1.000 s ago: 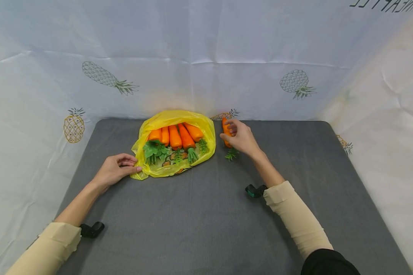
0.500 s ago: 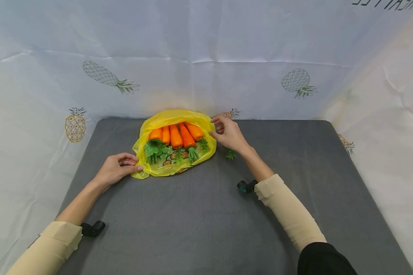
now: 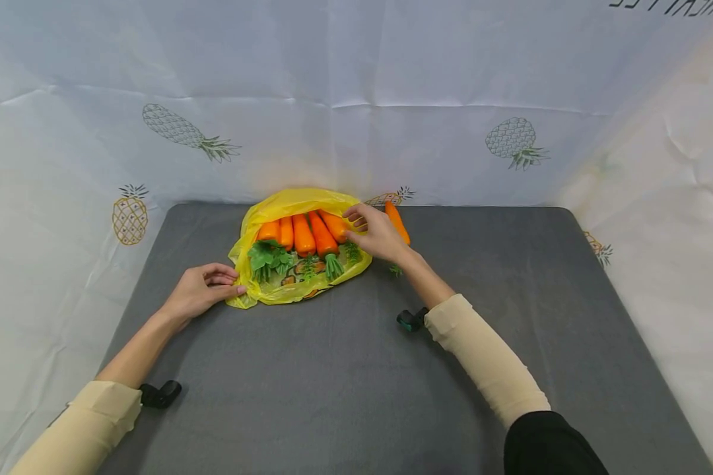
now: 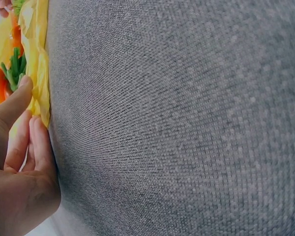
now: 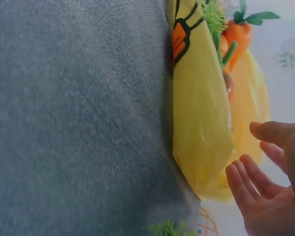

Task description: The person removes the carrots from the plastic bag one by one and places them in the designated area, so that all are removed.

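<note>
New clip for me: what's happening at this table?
A person's left hand pinches the left edge of a yellow plastic bag, which lies open on a gray-covered table. Several orange carrots with green tops show inside its mouth. The right hand is at the bag's right edge, thumb and fingers apart, with nothing visible in its grasp. One more carrot lies outside the bag, to its right, partly hidden behind that hand.
</note>
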A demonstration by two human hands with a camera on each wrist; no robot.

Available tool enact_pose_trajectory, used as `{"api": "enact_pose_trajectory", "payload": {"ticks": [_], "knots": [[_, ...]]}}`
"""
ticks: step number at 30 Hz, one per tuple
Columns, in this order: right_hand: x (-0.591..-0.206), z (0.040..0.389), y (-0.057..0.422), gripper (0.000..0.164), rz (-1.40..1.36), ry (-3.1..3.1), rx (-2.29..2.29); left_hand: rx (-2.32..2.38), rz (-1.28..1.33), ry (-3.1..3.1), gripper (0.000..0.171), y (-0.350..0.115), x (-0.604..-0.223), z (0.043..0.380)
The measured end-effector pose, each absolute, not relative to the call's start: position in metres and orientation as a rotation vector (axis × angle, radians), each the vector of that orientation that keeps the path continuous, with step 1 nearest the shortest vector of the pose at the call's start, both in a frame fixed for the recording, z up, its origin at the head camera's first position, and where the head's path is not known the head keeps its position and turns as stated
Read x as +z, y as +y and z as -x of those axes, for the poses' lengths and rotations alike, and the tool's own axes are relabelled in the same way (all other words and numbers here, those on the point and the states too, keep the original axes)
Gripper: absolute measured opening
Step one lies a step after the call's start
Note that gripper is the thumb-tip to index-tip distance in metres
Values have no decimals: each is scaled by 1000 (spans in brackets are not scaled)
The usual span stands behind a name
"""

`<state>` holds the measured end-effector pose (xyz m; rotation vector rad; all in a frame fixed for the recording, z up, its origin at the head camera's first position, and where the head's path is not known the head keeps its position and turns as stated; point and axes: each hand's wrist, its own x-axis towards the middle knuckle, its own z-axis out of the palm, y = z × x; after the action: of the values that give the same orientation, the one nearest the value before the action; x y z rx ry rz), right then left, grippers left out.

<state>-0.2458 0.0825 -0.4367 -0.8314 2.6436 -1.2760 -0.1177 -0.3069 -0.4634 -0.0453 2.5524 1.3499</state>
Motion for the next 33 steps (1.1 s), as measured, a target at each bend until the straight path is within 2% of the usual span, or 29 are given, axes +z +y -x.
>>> {"api": "enact_pose_trajectory", "payload": {"ticks": [33], "knots": [[-451, 248, 53, 43, 573, 2746, -1137, 1350, 55, 2544, 49, -308, -464, 119]]}}
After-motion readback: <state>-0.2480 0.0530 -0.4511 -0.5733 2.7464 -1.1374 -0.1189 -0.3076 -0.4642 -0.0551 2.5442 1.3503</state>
